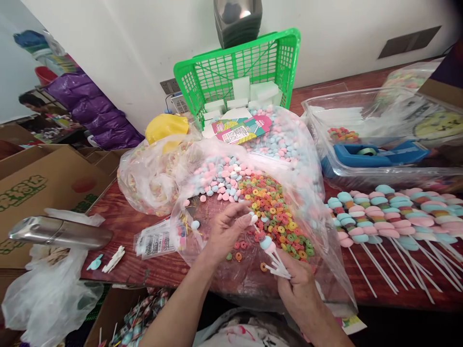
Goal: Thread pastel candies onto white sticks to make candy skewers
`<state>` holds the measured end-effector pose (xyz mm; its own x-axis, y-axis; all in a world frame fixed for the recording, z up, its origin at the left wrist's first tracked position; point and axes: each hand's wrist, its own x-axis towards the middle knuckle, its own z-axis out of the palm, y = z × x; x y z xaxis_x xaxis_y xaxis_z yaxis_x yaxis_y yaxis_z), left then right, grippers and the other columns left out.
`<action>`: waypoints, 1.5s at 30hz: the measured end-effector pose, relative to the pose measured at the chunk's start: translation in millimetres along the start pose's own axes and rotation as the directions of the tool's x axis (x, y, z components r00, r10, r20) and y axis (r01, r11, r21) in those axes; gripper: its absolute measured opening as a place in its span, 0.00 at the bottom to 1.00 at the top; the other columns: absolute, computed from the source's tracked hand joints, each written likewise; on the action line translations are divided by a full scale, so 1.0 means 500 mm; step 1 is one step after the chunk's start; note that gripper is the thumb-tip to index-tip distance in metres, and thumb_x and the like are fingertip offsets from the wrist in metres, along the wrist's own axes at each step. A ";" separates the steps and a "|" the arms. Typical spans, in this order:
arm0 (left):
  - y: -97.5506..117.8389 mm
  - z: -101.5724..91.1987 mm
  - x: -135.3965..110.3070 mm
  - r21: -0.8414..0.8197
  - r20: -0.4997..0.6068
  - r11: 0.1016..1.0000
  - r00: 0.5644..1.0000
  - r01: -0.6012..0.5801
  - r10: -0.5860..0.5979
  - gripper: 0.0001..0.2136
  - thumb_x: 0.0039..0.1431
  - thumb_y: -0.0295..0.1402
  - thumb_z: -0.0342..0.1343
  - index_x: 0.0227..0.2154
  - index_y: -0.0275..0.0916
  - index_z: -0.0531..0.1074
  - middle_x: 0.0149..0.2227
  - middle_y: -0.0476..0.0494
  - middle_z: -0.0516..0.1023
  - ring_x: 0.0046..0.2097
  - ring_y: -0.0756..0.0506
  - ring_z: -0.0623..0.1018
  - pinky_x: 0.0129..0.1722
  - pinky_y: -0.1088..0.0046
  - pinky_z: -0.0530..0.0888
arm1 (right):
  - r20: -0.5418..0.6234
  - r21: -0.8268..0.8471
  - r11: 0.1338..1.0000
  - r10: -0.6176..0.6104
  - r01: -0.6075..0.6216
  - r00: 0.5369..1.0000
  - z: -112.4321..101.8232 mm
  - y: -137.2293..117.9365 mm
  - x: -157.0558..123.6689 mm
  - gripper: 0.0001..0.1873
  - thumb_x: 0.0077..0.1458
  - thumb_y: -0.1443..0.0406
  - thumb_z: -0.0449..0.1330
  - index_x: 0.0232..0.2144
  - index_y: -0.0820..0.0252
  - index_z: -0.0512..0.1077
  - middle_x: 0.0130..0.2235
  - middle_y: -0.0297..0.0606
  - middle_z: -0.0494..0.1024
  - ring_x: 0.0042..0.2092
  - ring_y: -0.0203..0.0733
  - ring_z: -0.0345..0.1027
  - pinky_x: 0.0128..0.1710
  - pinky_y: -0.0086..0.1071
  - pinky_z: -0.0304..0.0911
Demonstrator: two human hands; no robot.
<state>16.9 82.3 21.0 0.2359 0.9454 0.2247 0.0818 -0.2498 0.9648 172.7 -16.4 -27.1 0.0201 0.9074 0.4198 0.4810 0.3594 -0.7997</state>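
Note:
My right hand (298, 282) is closed around a bunch of white sticks (278, 265). One of them carries a blue and a pink candy (267, 243) and points toward my other hand. My left hand (226, 229) pinches a small white candy (253, 218) between thumb and fingers, close to that stick's tip. Whether the stick goes into this piece is too small to tell. Under both hands lies a clear plastic sheet or bag with a heap of colourful ring candies (278, 217) and pink, blue and white round candies (226, 180).
Finished candy skewers (387, 217) lie in rows at right, before a clear bin (379, 168) holding a blue tape dispenser (379, 154). A green basket (237, 60) stands behind. At left are a steel flask (60, 232), a cardboard box (47, 185) and a bagged bundle (152, 178).

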 end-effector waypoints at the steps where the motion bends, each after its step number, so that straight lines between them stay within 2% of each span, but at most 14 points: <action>1: 0.000 0.002 0.002 0.044 0.042 0.999 0.999 -0.022 0.020 0.10 0.58 0.35 0.59 0.42 0.41 0.80 0.39 0.43 0.82 0.40 0.45 0.80 0.41 0.68 0.77 | 0.001 0.000 1.000 0.011 -0.011 1.000 0.000 0.003 -0.002 0.24 0.52 0.76 0.46 0.46 0.63 0.74 0.24 0.32 0.74 0.24 0.36 0.69 0.26 0.25 0.65; 5: -0.012 0.036 -0.022 0.185 0.060 0.977 0.993 -0.108 0.098 0.11 0.64 0.35 0.53 0.45 0.42 0.78 0.45 0.41 0.81 0.47 0.43 0.79 0.49 0.64 0.76 | -0.012 0.036 0.997 0.069 -0.068 0.998 0.018 0.003 -0.014 0.15 0.57 0.73 0.49 0.37 0.62 0.75 0.22 0.31 0.71 0.22 0.35 0.64 0.23 0.26 0.61; 8: -0.012 0.071 -0.060 0.106 0.056 0.992 0.997 -0.066 0.061 0.13 0.65 0.34 0.51 0.48 0.43 0.77 0.46 0.40 0.81 0.45 0.44 0.80 0.46 0.64 0.78 | -0.016 0.078 0.996 0.045 -0.044 0.999 0.035 0.002 -0.025 0.13 0.58 0.72 0.49 0.28 0.60 0.72 0.19 0.29 0.67 0.19 0.34 0.61 0.20 0.26 0.58; 13: 0.006 0.089 -0.083 0.070 0.191 0.976 0.963 -0.205 0.188 0.13 0.65 0.29 0.50 0.47 0.44 0.76 0.46 0.39 0.79 0.48 0.44 0.78 0.48 0.65 0.76 | -0.118 0.035 0.999 0.033 -0.029 0.992 0.026 0.016 -0.030 0.15 0.57 0.72 0.50 0.20 0.58 0.66 0.18 0.30 0.67 0.19 0.35 0.60 0.19 0.26 0.58; 17: 0.001 0.075 -0.074 0.148 0.049 0.979 0.990 -0.139 0.133 0.10 0.64 0.31 0.52 0.43 0.41 0.77 0.38 0.41 0.81 0.40 0.46 0.79 0.43 0.68 0.76 | -0.084 0.028 1.000 0.008 -0.006 0.996 0.004 0.023 -0.016 0.11 0.58 0.72 0.51 0.30 0.60 0.73 0.19 0.29 0.69 0.20 0.35 0.62 0.21 0.26 0.61; 21: -0.013 0.056 -0.080 0.127 0.073 0.989 0.995 -0.081 0.072 0.10 0.64 0.33 0.52 0.40 0.41 0.79 0.35 0.43 0.82 0.38 0.45 0.79 0.40 0.68 0.75 | -0.038 -0.032 0.997 -0.070 0.069 0.997 0.005 0.025 -0.006 0.15 0.55 0.75 0.48 0.30 0.59 0.74 0.20 0.31 0.71 0.20 0.36 0.66 0.22 0.26 0.63; 27: -0.044 -0.019 -0.007 0.225 -0.057 0.972 0.997 0.063 -0.052 0.18 0.65 0.37 0.50 0.56 0.42 0.69 0.36 0.44 0.81 0.30 0.48 0.77 0.31 0.71 0.74 | -0.169 -0.073 0.992 0.086 -0.100 0.982 -0.032 0.037 0.016 0.11 0.59 0.68 0.54 0.30 0.59 0.75 0.20 0.30 0.70 0.22 0.37 0.65 0.23 0.28 0.63; 28: -0.052 -0.030 0.014 0.359 -0.045 0.934 0.999 0.002 0.015 0.15 0.63 0.35 0.52 0.51 0.40 0.73 0.35 0.43 0.80 0.32 0.47 0.77 0.34 0.70 0.74 | -0.192 -0.067 0.989 0.114 -0.129 0.975 -0.040 0.038 0.019 0.11 0.60 0.67 0.54 0.29 0.58 0.75 0.19 0.30 0.69 0.21 0.37 0.64 0.23 0.28 0.62; 30: -0.069 -0.043 0.048 0.591 0.168 0.794 0.984 -0.146 0.056 0.08 0.59 0.30 0.56 0.37 0.38 0.79 0.33 0.42 0.79 0.37 0.44 0.77 0.40 0.66 0.73 | -0.214 -0.058 0.985 0.147 -0.162 0.966 -0.047 0.040 0.020 0.12 0.60 0.65 0.54 0.28 0.57 0.75 0.19 0.29 0.68 0.21 0.37 0.62 0.23 0.28 0.61; 32: -0.083 -0.048 0.065 0.674 0.307 0.697 0.951 -0.245 0.038 0.07 0.56 0.26 0.55 0.29 0.37 0.78 0.32 0.41 0.78 0.38 0.43 0.76 0.42 0.65 0.72 | -0.196 -0.066 0.986 0.137 -0.153 0.971 -0.046 0.042 0.014 0.12 0.60 0.65 0.53 0.29 0.58 0.75 0.19 0.30 0.68 0.21 0.37 0.62 0.23 0.28 0.61; 34: -0.091 -0.054 0.064 0.648 0.291 0.727 0.956 -0.228 0.040 0.08 0.55 0.24 0.54 0.28 0.37 0.78 0.32 0.41 0.78 0.38 0.43 0.76 0.42 0.65 0.72 | -0.161 -0.072 0.990 0.109 -0.122 0.981 -0.041 0.045 0.007 0.11 0.59 0.67 0.53 0.30 0.60 0.75 0.20 0.30 0.69 0.22 0.37 0.63 0.22 0.28 0.60; 37: -0.086 -0.070 0.044 0.445 0.123 0.894 0.992 -0.052 -0.004 0.06 0.52 0.25 0.57 0.31 0.37 0.79 0.34 0.42 0.79 0.38 0.45 0.76 0.40 0.69 0.72 | -0.114 -0.087 0.993 0.064 -0.074 0.991 -0.040 0.044 0.006 0.11 0.59 0.68 0.52 0.31 0.61 0.75 0.19 0.30 0.69 0.20 0.36 0.62 0.21 0.28 0.58; 40: -0.072 -0.083 0.018 0.312 0.010 0.943 0.992 0.119 -0.128 0.15 0.48 0.24 0.59 0.40 0.38 0.78 0.38 0.44 0.79 0.34 0.47 0.75 0.34 0.73 0.71 | -0.104 -0.136 0.991 0.007 -0.021 0.995 -0.043 0.035 0.016 0.12 0.58 0.69 0.51 0.29 0.60 0.74 0.17 0.29 0.66 0.18 0.36 0.59 0.19 0.27 0.55; 45: -0.057 -0.085 -0.008 0.570 0.196 0.822 0.970 0.007 -0.145 0.22 0.42 0.17 0.50 0.39 0.39 0.80 0.37 0.45 0.79 0.38 0.44 0.76 0.42 0.66 0.71 | -0.100 -0.148 0.989 -0.007 -0.008 0.995 -0.050 0.037 0.022 0.13 0.58 0.69 0.51 0.27 0.58 0.74 0.16 0.30 0.66 0.17 0.37 0.59 0.17 0.28 0.55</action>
<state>-27.3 94.7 -1.7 0.4067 0.9121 0.0517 0.6206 -0.3174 0.7170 203.6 -5.1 -26.5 0.1045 0.8786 0.4661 0.6055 0.3156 -0.7306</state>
